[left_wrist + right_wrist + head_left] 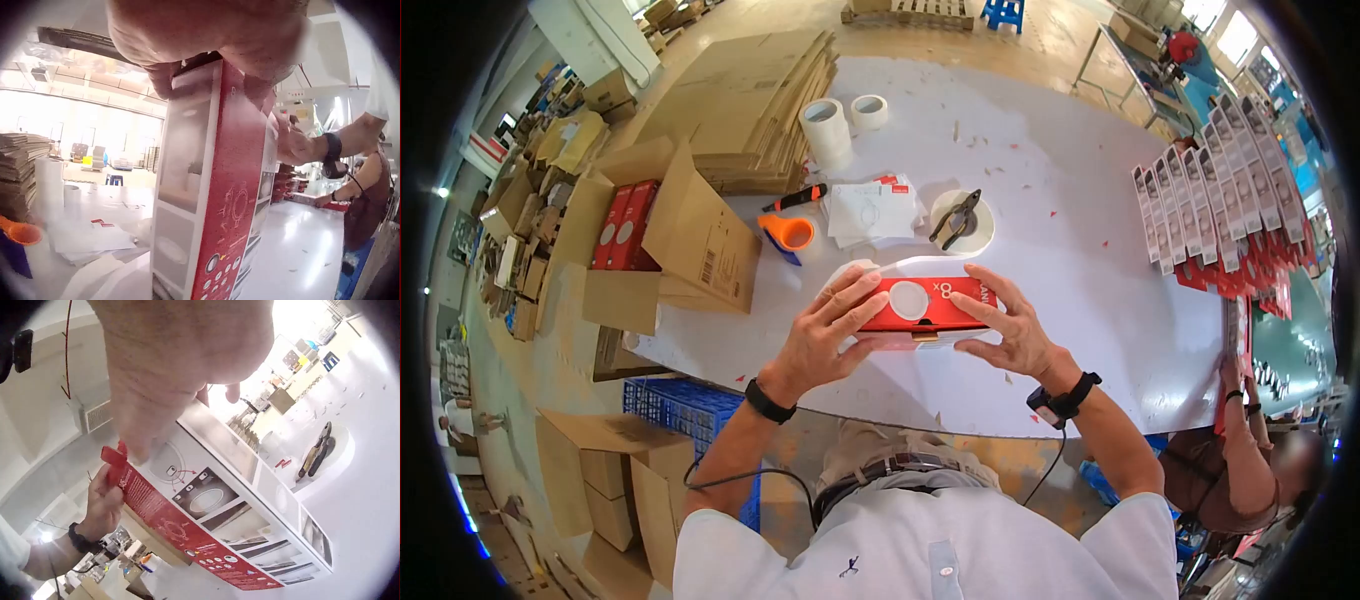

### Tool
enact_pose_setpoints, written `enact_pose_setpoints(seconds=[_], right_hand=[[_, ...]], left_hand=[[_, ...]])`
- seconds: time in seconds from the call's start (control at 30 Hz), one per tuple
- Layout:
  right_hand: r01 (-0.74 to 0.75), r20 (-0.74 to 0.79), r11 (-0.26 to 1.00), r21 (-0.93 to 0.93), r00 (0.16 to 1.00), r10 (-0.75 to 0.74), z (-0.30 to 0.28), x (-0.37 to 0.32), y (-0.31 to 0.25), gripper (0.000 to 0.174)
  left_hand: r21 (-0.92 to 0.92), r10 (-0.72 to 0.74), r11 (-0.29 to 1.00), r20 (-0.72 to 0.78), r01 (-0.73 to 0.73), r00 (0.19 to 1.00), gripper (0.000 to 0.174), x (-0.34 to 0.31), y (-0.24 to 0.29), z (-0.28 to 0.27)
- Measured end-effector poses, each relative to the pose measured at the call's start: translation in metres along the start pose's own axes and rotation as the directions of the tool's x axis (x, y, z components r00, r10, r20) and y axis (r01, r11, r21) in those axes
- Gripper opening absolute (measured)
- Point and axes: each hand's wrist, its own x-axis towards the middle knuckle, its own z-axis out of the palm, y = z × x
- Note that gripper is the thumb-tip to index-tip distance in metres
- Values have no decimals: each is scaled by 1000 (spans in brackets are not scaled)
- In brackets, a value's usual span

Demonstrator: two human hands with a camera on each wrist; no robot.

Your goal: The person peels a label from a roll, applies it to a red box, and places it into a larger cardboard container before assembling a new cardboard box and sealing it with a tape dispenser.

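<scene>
At the table (1050, 220), left hand (827, 328) and right hand (1015, 330) clamp the red box (912, 302) between fingers and thumbs.

Carton (712, 245) left — papers (855, 222) between — stacked boxes (1225, 190) right.

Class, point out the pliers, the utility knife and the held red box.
Pliers (967, 206): head view, near the pivot.
Utility knife (802, 196): head view, orange handle.
Red box (909, 300): head view, printed white circle.
</scene>
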Motion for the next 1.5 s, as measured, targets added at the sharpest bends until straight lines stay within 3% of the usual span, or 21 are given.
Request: enact_pose_setpoints(seconds=[0.17, 0.27, 0.37, 0.47, 0.57, 0.6, 0.7, 0.83, 0.93, 1.07, 1.5], right_hand=[[31, 45, 996, -83, 999, -27, -7, -2, 5, 75], [98, -14, 969, -226, 994, -104, 1, 2, 9, 76], [44, -31, 968, -248, 998, -53, 5, -5, 2, 76], [-36, -17, 944, -328, 999, 32, 5, -6, -13, 69], [-102, -85, 977, -187, 993, 87, -4, 6, -54, 59], [-123, -114, 984, -128, 988, 108, -2, 10, -62, 48], [-98, -154, 991, -89, 985, 84, 9, 17, -67, 40], [-53, -166, 982, -182, 986, 22, 18, 21, -70, 23], [-109, -204, 973, -202, 977, 67, 26, 25, -75, 17], [-215, -228, 951, -222, 960, 164, 28, 35, -83, 18], [-291, -193, 937, -193, 948, 254, 23, 44, -84, 25]], left_hand=[[46, 13, 999, -8, -13, 1000, 66, -7, 3, 10], [134, 51, 990, 7, -52, 999, 63, 1, 0, 2], [139, -23, 990, 0, 23, 1000, 62, 23, 27, 0], [154, -117, 982, 57, 107, 991, 63, 38, 39, 16], [171, -97, 981, 29, 90, 995, 65, 35, 31, 24], [162, -97, 982, 19, 93, 995, 64, 35, 31, 24], [148, -91, 985, 2, 89, 996, 63, 37, 32, 24], [165, -97, 982, 10, 94, 995, 64, 35, 32, 23], [149, -105, 983, 11, 103, 994, 64, 36, 32, 23], [119, -105, 988, 16, 103, 994, 66, 36, 31, 21], [53, -71, 996, 14, 70, 997, 60, 37, 33, 12]])
